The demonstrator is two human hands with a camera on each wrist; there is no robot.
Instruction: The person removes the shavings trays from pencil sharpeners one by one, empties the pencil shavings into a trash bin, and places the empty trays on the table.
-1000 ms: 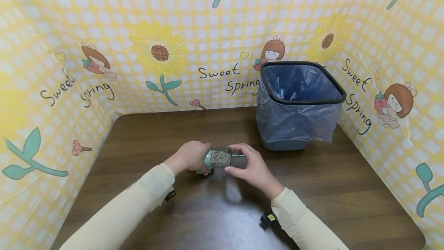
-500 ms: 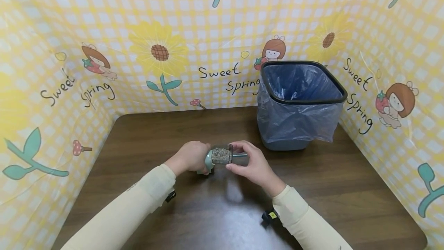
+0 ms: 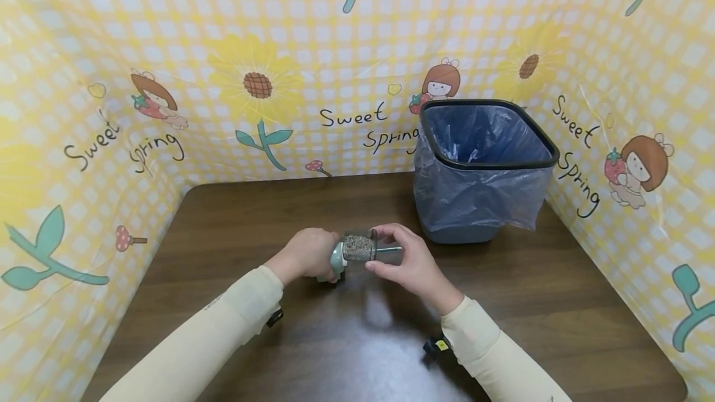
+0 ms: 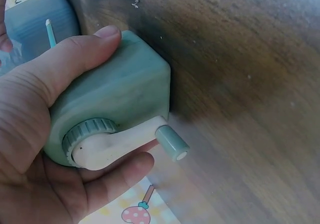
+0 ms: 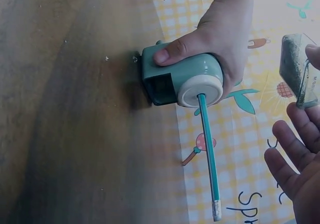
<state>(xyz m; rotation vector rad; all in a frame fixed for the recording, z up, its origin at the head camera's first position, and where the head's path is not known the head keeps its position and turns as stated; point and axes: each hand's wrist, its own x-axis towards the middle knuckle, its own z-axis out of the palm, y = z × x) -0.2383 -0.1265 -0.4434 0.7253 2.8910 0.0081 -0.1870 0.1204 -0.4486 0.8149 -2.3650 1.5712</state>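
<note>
My left hand [image 3: 310, 254] grips a green pencil sharpener [image 5: 200, 66] with a white crank [image 4: 120, 144]. In the right wrist view, the sharpener's drawer slot [image 5: 162, 88] gapes dark. A teal pencil [image 5: 209, 154], eraser end outward, sticks out of the round white front. Between thumb and fingers, my right hand [image 3: 410, 265] holds the clear shavings drawer [image 3: 359, 247], apart from the sharpener and tilted. Greyish shavings fill much of it. From the head, the drawer hides part of the pencil and the sharpener's front.
A bin [image 3: 458, 234] lined with a clear plastic bag stands at the back right of the brown wooden table [image 3: 251, 209], its black rim [image 3: 497, 166] facing up. Patterned cloth [image 3: 335, 48] walls the table's back and sides. Small crumbs [image 5: 107, 58] lie on the tabletop.
My right hand has moved the shavings drawer slightly right and away from me, tilting it, so more of the pencil shows. The left hand and sharpener stay nearly still.
</note>
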